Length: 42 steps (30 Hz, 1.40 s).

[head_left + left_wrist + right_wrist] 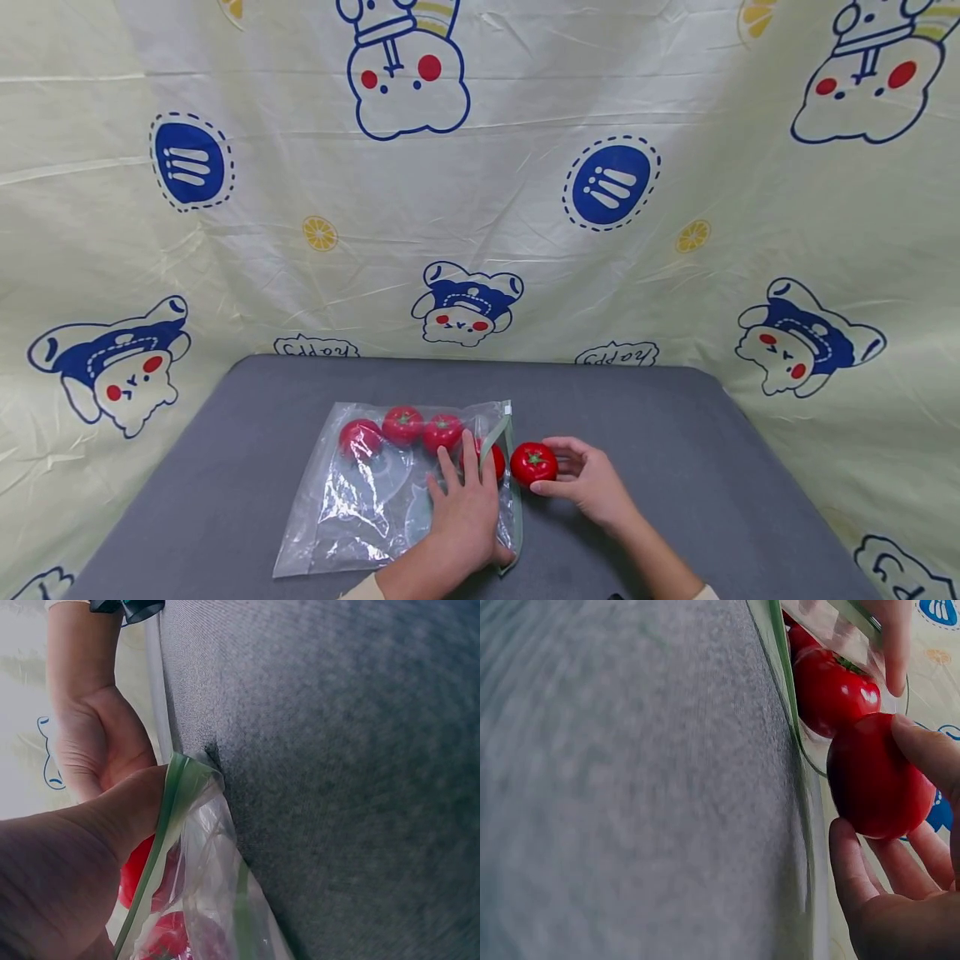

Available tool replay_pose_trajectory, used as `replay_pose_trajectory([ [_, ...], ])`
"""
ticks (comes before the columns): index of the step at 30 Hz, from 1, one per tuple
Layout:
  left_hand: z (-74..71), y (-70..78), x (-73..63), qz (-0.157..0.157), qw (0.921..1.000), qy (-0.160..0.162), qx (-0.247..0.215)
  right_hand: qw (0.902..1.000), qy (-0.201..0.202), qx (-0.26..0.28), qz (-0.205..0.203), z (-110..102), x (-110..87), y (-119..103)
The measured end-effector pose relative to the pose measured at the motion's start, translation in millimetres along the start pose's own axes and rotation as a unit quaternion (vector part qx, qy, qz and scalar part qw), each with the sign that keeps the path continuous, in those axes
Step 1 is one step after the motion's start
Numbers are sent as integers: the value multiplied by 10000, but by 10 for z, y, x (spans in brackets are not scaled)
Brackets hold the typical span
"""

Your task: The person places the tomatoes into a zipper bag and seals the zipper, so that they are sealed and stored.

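Observation:
A clear zip bag (330, 525) with a green-edged mouth lies flat, its mouth facing right. Several red tomatoes (402, 425) are inside, most along its far side; one sits just within the mouth. My left hand (467, 512) lies over the mouth end with fingers spread and straight. In the left wrist view its thumb (135, 799) is at the green edge. At the mouth, my right hand (596, 483) holds another tomato (534, 464) between thumb and fingers. The right wrist view shows this tomato (877, 776) close against the one inside.
Under everything is a grey cloth-covered table (637, 417). A pale curtain (510, 200) printed with cartoon figures hangs behind it and along both sides. A small dark object (616, 597) shows at the bottom edge of the head view.

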<state>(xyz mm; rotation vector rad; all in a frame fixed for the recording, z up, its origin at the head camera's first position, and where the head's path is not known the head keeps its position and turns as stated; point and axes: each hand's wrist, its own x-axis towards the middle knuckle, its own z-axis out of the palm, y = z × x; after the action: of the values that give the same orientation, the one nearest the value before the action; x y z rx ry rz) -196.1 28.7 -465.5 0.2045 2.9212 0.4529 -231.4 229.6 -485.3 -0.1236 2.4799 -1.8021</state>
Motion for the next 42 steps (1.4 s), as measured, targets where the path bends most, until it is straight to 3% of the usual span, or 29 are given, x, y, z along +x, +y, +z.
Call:
replay_pose_trajectory([
  [17, -9, -9, -11, 173, 9998, 72, 38, 9991, -400, -75, -107, 118, 48, -15],
  [28, -11, -26, -8, 278, 9996, 100, -13, 9991, -293, -321, -7, 168, 78, -13],
  [42, 2, -29, 8, 347, 9986, 199, 339, 9977, -461, -472, -143, 221, 122, -32],
])
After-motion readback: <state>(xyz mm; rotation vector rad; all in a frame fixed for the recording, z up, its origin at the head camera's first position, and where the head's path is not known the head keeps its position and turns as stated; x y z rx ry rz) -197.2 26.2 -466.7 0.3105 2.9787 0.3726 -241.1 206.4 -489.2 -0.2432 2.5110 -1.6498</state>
